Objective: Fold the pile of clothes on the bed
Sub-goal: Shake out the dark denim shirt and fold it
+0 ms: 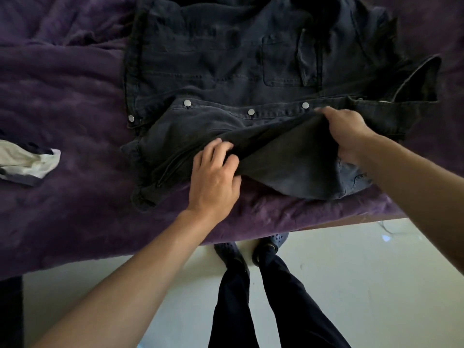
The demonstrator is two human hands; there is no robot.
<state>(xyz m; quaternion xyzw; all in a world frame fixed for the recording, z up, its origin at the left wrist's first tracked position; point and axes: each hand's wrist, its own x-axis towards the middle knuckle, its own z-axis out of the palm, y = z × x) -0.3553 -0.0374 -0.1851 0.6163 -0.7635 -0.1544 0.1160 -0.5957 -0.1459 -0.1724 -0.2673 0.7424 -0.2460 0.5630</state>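
Note:
A dark denim jacket [238, 66] with metal snap buttons lies spread across the purple bedspread [62, 116], its button placket running left to right. Its near front panel is folded back, and the inner side shows between my hands. My left hand [216, 177] grips the folded edge of that panel near the middle. My right hand [346, 131] grips the same panel further right, close to the placket, fingers curled over the cloth. One sleeve [416, 84] sticks out at the right.
A white and dark garment [27, 159] lies crumpled at the bed's left. The bed edge runs just below my hands, with pale floor [351, 272] beyond. My legs in dark trousers [251, 297] and shoes stand against it.

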